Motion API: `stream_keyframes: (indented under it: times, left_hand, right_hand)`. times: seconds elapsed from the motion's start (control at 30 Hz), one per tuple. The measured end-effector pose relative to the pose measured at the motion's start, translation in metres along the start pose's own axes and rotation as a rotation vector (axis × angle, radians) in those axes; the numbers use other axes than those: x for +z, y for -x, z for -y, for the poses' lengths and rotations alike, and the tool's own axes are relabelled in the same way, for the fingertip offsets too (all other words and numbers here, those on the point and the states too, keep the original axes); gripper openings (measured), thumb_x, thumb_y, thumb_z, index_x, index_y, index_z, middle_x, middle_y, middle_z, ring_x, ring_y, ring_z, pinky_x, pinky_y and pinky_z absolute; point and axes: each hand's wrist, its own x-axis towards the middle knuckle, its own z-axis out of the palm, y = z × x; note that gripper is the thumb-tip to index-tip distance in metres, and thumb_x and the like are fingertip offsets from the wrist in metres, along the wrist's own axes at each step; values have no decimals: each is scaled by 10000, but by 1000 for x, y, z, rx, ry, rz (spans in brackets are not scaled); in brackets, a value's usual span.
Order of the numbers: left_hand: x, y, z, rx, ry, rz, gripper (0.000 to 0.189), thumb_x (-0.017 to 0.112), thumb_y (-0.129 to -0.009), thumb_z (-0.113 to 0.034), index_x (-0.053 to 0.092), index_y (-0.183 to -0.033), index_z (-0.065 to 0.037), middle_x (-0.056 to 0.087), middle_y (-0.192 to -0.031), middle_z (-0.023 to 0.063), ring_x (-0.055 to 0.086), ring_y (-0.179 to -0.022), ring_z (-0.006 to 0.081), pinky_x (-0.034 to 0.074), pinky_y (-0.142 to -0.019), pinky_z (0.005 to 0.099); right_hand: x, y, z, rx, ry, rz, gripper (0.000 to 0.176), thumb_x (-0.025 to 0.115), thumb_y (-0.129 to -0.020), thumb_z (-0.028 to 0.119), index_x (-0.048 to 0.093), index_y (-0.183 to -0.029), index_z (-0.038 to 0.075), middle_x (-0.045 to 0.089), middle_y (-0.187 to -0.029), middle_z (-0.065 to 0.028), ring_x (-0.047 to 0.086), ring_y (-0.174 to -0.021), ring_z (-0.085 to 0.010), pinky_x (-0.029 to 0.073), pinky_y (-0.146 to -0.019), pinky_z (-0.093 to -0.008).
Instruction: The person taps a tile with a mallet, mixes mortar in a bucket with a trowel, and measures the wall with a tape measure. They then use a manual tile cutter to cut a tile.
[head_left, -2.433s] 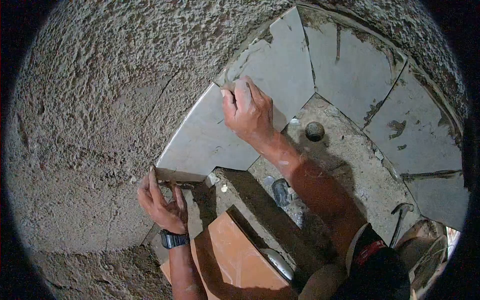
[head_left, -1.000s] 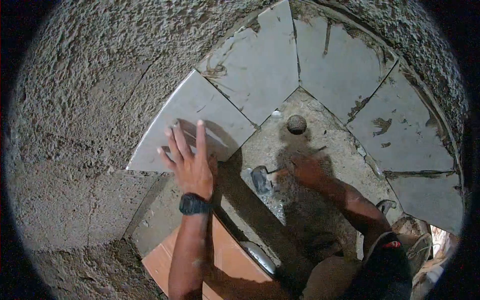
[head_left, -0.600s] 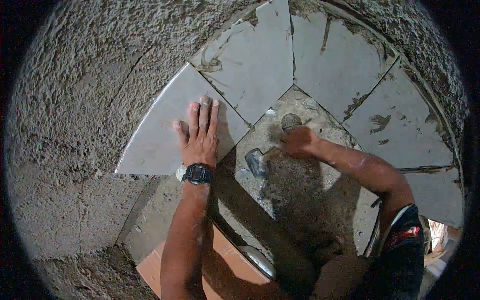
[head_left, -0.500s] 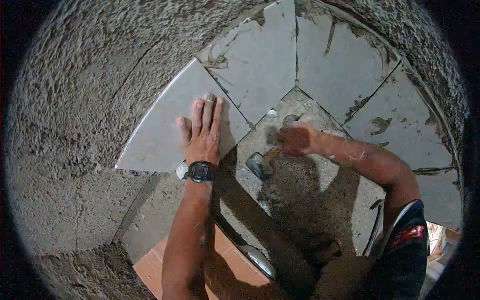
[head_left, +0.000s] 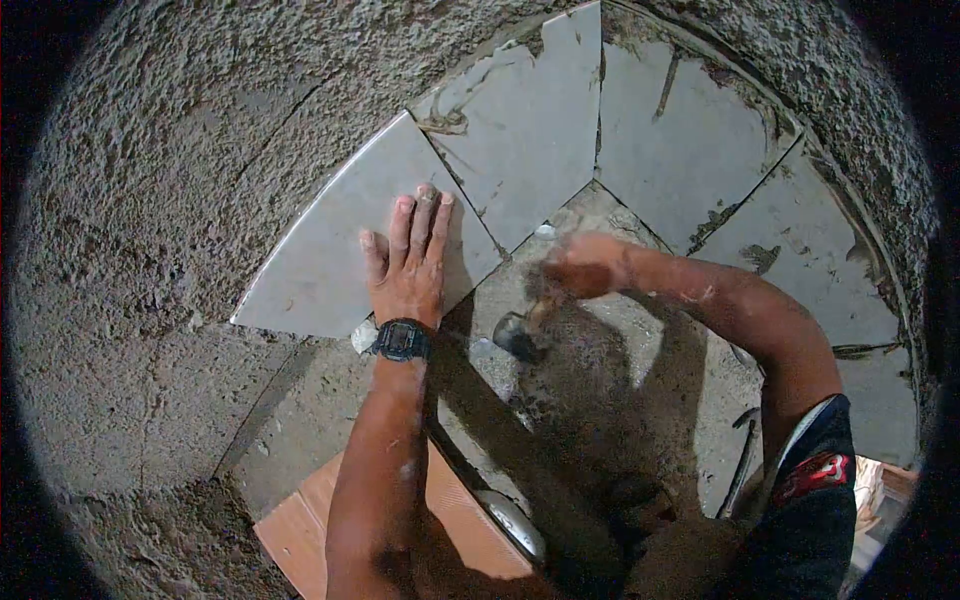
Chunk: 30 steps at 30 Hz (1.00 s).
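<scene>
My left hand (head_left: 408, 265), with a watch on its wrist, lies flat on a pale wedge-cut tile (head_left: 310, 265) at the left end of a curved row. Its fingers are stretched out. To the right, my right hand (head_left: 585, 265) is closed around the short wooden handle of a hammer (head_left: 517, 337). The hammer's dark, rounded head hangs below the fist, over the rough floor beside the tile; blur hides its exact form. A pale chip (head_left: 364, 337) shows at the tile's lower edge, next to my left wrist.
More grey tiles (head_left: 680, 130), smeared with mortar, curve along the rough wall (head_left: 200, 130) to the right. Below lie a cardboard piece (head_left: 295, 530), a shiny metal object (head_left: 515, 525) and a dark bar-like tool (head_left: 740, 465).
My right hand and the hammer have shifted slightly left. My left hand stays flat on the same tile. The view has moved a little.
</scene>
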Motion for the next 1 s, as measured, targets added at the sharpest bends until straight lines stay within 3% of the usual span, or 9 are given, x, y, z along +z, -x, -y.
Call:
stream_keyframes:
  times: [0.07, 0.2, 0.3, 0.5, 0.57, 0.67, 0.77, 0.87, 1.0]
  left_hand:
    - [2, 1, 0, 14, -24, 2, 748, 504, -876, -172, 159, -1530, -283, 179, -1591, -30, 127, -1473, 213, 3, -1148, 558]
    - [-1, 0, 0, 18, -175, 48, 742, 505, -877, -186, 165, -1528, -288, 195, -1587, -33, 141, -1470, 214, -9, -1148, 556]
    - [4, 0, -1, 18, -195, -17, 743, 512, -872, -186, 173, -1525, -291, 198, -1586, -36, 141, -1470, 212, -14, -1148, 554]
    - [0, 0, -1, 10, -30, 7, 720, 498, -879, -168, 194, -1520, -292, 208, -1582, -36, 136, -1470, 207, -28, -1147, 551]
    - [-2, 0, 0, 25, -162, 18, 757, 538, -858, -165, 195, -1521, -293, 196, -1585, -39, 131, -1471, 205, -29, -1147, 551]
    - [6, 0, 0, 7, -130, -72, 750, 514, -865, -173, 183, -1524, -310, 164, -1588, -84, 134, -1464, 150, 17, -1160, 507]
    - [0, 0, 1, 17, -120, -14, 734, 509, -869, -173, 199, -1521, -307, 180, -1584, -85, 146, -1461, 150, 21, -1159, 507]
    - [0, 1, 3, 43, -89, -3, 800, 571, -836, -181, 179, -1527, -285, 205, -1583, -37, 140, -1470, 210, -18, -1146, 558]
    - [2, 3, 1, 45, -77, -36, 804, 574, -835, -180, 178, -1527, -276, 198, -1585, -35, 129, -1472, 210, -17, -1145, 560]
  right_hand:
    - [1, -18, -9, 141, 284, 88, 279, 635, -780, 283, 606, -945, 60, 656, -806, -127, 671, -755, -303, 531, -579, -458]
    - [1, -9, 13, 213, 192, 123, 334, 630, -807, 357, 618, -948, 54, 653, -816, -125, 671, -754, -306, 546, -596, -442]
    - [29, -7, 12, 160, -36, 86, 370, 620, -823, 385, 623, -963, 42, 651, -816, -107, 671, -743, -300, 556, -609, -434]
    - [-18, -6, 11, 118, 114, 15, 303, 647, -773, 328, 636, -983, 111, 639, -927, -110, 657, -873, -300, 544, -675, -391]
    - [-17, -10, 1, -26, 316, -230, 325, 643, -777, 359, 630, -965, 94, 628, -904, -118, 649, -832, -320, 542, -660, -413]
    - [-23, -13, 18, 208, 152, 61, 306, 584, -861, 390, 620, -915, 91, 623, -955, -79, 640, -867, -291, 550, -677, -430]
    - [-14, -12, 22, 60, 89, -162, 356, 581, -863, 449, 619, -914, 99, 613, -921, -103, 638, -833, -308, 542, -664, -419]
    - [-57, -4, 34, -26, 189, -40, 377, 549, -890, 467, 616, -915, 97, 609, -918, -111, 635, -834, -305, 537, -663, -414]
    - [-62, -12, 7, 175, 336, -18, 376, 564, -877, 458, 610, -917, 87, 609, -912, -100, 634, -827, -293, 540, -667, -423]
